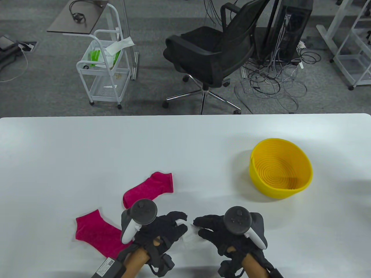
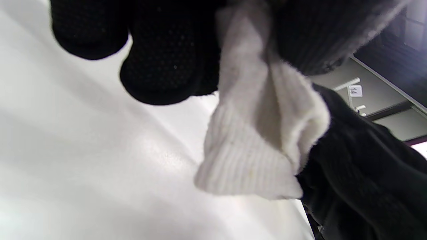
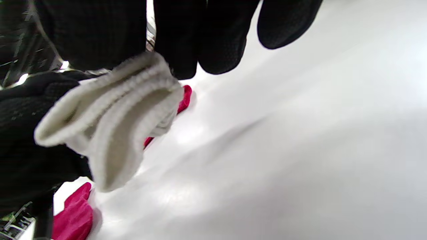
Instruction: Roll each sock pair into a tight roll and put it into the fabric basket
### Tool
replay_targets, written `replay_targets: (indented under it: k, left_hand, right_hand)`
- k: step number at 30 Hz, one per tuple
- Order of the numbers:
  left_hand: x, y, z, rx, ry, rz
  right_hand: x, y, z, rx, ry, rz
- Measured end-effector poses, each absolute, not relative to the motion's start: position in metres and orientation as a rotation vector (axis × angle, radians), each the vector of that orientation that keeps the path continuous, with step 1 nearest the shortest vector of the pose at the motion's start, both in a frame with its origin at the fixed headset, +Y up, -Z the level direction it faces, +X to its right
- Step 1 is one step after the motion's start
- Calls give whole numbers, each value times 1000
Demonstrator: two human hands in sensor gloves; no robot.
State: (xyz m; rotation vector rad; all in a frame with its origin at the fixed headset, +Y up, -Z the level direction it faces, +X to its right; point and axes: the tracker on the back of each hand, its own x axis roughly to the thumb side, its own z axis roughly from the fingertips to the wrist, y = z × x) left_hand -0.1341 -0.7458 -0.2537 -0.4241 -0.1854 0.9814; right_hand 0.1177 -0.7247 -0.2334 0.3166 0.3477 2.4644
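White sock pair (image 2: 253, 140), soft and limp (ribbed cuffs), pinched between my left hand (image 1: 162, 228) and right hand (image 1: 220, 228); I'd grip the bunched middle.

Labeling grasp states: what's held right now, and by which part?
Both hands, the left hand and the right hand, grip white socks, bunched between them above the table; the ribbed cuff end hangs free below the fingers.

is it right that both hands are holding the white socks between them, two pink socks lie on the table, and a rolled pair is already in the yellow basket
Not quite. The yellow basket is empty in the table view, with no roll inside. The rest holds: the left hand and right hand hold the white socks between them, and two pink socks lie on the table.
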Motion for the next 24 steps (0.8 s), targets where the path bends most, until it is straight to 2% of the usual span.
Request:
replay_targets:
  k: [10,19,24]
  left_hand:
    - [-135,-755,-256,-499,-149,1054]
    - [-123,-751,-253,-467,-297,952]
    - [-120,-746,-250,-438,-316,924]
  right_hand:
    - [110,-726,-230,335,322,2567]
    - [112,-727,-233,200,272,2595]
    - [114,-727,-234,171,284,2559]
